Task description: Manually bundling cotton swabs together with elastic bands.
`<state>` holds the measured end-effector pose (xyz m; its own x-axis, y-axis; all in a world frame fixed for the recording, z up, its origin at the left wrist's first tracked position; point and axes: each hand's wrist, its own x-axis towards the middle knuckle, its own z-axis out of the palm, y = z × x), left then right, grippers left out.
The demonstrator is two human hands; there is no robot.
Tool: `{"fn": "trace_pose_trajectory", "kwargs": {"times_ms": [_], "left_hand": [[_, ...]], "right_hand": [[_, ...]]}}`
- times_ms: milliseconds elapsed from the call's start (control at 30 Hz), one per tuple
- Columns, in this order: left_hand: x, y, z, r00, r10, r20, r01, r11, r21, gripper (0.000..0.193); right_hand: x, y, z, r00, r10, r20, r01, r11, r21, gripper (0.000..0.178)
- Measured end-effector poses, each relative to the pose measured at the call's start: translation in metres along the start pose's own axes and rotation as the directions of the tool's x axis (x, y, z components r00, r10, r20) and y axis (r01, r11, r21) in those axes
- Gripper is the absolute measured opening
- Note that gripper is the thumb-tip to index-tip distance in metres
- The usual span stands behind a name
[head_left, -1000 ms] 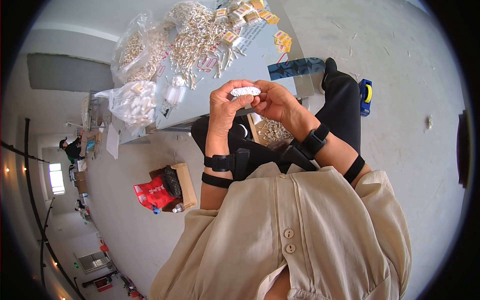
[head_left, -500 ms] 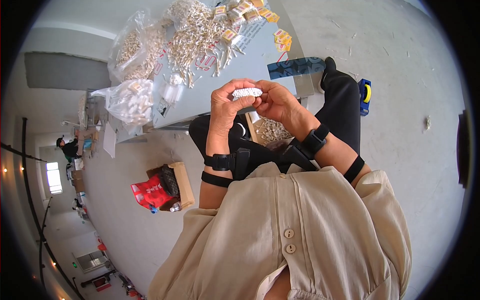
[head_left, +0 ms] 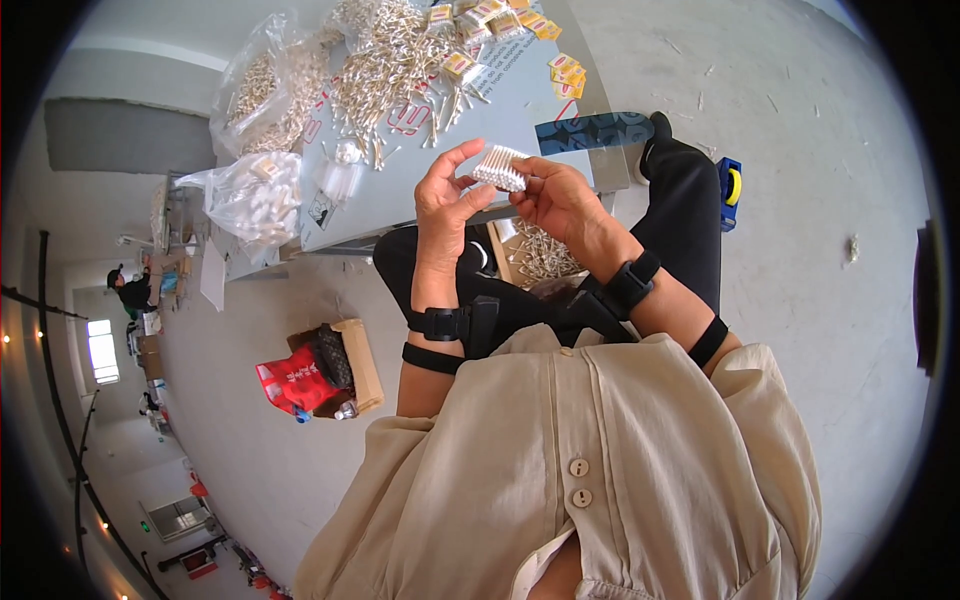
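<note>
A compact bundle of cotton swabs, white tips packed side by side, is held up over the near table edge. My right hand pinches its right side between thumb and fingers. Around its left side curves my left hand, the index finger at the upper corner and the thumb at the lower edge, in a looser grip. Below the hands, a box of loose cotton swabs sits between my legs.
On the table lie a heap of cotton swabs, yellow-and-white packets and clear plastic bags. A blue tape dispenser stands on the floor at right. At left is a carton with a red bag. A person is far left.
The bundle has been tilted, so the sticks now show along with the tips. My left index finger has lifted and the left grip has widened. Both hands stay near the same place.
</note>
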<state>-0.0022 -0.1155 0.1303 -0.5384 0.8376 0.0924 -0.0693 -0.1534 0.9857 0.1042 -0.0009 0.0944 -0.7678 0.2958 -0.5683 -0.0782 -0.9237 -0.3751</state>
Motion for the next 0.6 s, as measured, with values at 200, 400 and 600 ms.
{"fn": "trace_pose_trajectory", "kwargs": {"times_ms": [200,400,600], "left_hand": [[0.001,-0.005,-0.006,0.998,0.051,-0.021,-0.051,0.998,0.025,0.046],[0.001,-0.004,-0.004,0.995,0.104,0.003,-0.102,0.976,0.194,0.045],[0.002,0.005,-0.001,0.970,0.185,0.157,-0.237,0.858,0.456,0.033]], "right_hand": [[0.001,-0.001,-0.003,0.997,0.049,0.058,-0.055,0.993,0.105,0.022],[0.002,0.002,-0.005,0.991,0.086,0.107,-0.102,0.984,0.149,0.018],[-0.002,0.003,-0.002,0.987,0.104,0.121,-0.111,0.992,0.054,0.011]]}}
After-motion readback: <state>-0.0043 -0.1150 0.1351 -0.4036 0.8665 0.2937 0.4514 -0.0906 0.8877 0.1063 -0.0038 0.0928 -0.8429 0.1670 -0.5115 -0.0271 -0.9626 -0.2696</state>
